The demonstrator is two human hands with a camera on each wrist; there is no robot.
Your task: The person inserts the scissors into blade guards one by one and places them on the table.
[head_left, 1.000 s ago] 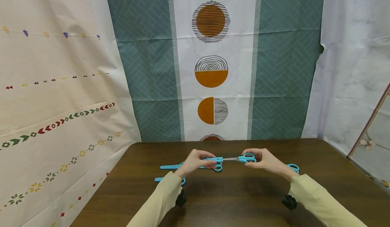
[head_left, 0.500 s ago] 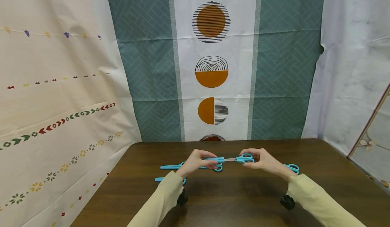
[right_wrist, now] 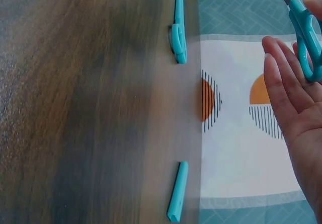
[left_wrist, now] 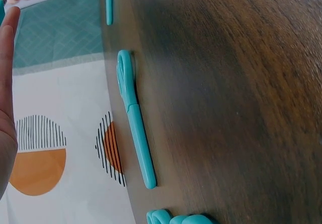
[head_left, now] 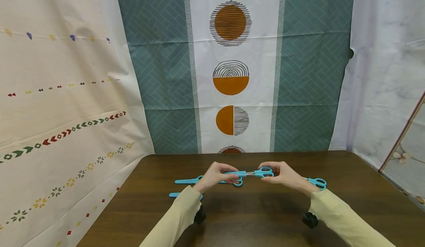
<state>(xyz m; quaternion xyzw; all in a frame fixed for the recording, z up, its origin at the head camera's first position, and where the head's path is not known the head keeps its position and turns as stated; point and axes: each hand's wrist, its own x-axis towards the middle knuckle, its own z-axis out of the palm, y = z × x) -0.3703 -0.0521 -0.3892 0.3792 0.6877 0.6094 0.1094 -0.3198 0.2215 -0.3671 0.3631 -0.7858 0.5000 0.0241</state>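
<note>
Both hands are raised above the table, bringing a pair of scissors and its sheath together end to end. My left hand (head_left: pixel 212 176) pinches the light blue sheath (head_left: pixel 238 173) between thumb and fingers. At its right, my right hand (head_left: pixel 284 176) holds the scissors (head_left: pixel 263 172) by their blue handles. The blades point left and their tips are inside the sheath; a short stretch of bare metal shows between. In the right wrist view the scissors (right_wrist: pixel 308 45) hang in the right hand (right_wrist: pixel 297 98), with several fingers extended. The left wrist view shows only part of the left hand (left_wrist: pixel 7 103).
Sheathed scissors (head_left: pixel 186 181) lie at the left, with another pair (head_left: pixel 175 195) nearer and one (head_left: pixel 238 182) behind the left hand. Unsheathed scissors (head_left: pixel 318 183) lie beside the right wrist. A loose blue sheath (right_wrist: pixel 178 191) is on the brown table (head_left: pixel 252 217).
My right hand has moved left with the scissors, so less blade shows outside the sheath. The left hand has shifted very slightly right and keeps its grip.
</note>
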